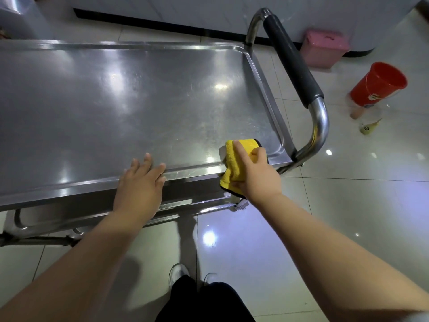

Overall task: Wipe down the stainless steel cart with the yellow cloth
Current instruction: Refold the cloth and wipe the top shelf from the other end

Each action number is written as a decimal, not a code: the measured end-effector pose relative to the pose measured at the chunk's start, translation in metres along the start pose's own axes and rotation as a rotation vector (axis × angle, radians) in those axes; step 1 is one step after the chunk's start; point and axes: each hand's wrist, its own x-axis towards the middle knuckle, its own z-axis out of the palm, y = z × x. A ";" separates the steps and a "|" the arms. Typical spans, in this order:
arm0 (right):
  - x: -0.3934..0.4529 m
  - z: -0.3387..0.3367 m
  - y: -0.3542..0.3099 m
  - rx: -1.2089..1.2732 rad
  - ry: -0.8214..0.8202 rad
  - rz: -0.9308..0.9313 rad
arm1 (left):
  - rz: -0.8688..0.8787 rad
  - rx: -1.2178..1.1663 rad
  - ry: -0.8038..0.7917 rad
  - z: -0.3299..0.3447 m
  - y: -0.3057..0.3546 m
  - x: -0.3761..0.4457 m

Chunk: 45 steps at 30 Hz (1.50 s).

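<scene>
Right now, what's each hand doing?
Left hand: open, resting on the cart rim.
Right hand: holding the cloth.

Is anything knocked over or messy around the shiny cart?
Yes. On the floor right of the cart, the red bucket looks tipped, its open mouth facing sideways. A small bottle lies on the tiles beside it. No spill shows. The right hand holds the yellow cloth.
</scene>
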 end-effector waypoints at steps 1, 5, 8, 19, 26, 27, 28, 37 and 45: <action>0.000 -0.001 0.007 -0.001 -0.001 0.006 | -0.006 -0.006 0.000 0.000 0.001 -0.001; 0.002 -0.003 0.033 0.035 -0.001 0.146 | -0.029 -0.028 0.007 0.001 0.002 -0.004; 0.005 -0.004 0.048 0.022 0.015 0.214 | -0.048 -0.044 0.019 0.000 0.005 -0.004; 0.014 0.009 0.036 -0.033 0.037 0.174 | -0.092 -0.027 0.032 0.003 0.009 0.002; 0.011 0.023 -0.013 -0.013 0.142 -0.094 | -0.078 0.011 0.039 0.006 0.009 0.003; 0.012 0.025 -0.019 -0.007 0.183 -0.159 | -0.074 0.005 0.045 0.006 0.009 0.003; 0.013 0.027 -0.024 0.006 0.205 -0.215 | -0.070 -0.003 0.052 0.006 0.009 0.003; 0.011 0.013 0.012 -0.056 0.113 -0.123 | -0.088 -0.053 0.092 0.007 0.010 -0.004; 0.009 0.010 0.038 -0.059 0.112 0.023 | -0.119 -0.055 0.121 0.007 0.018 -0.010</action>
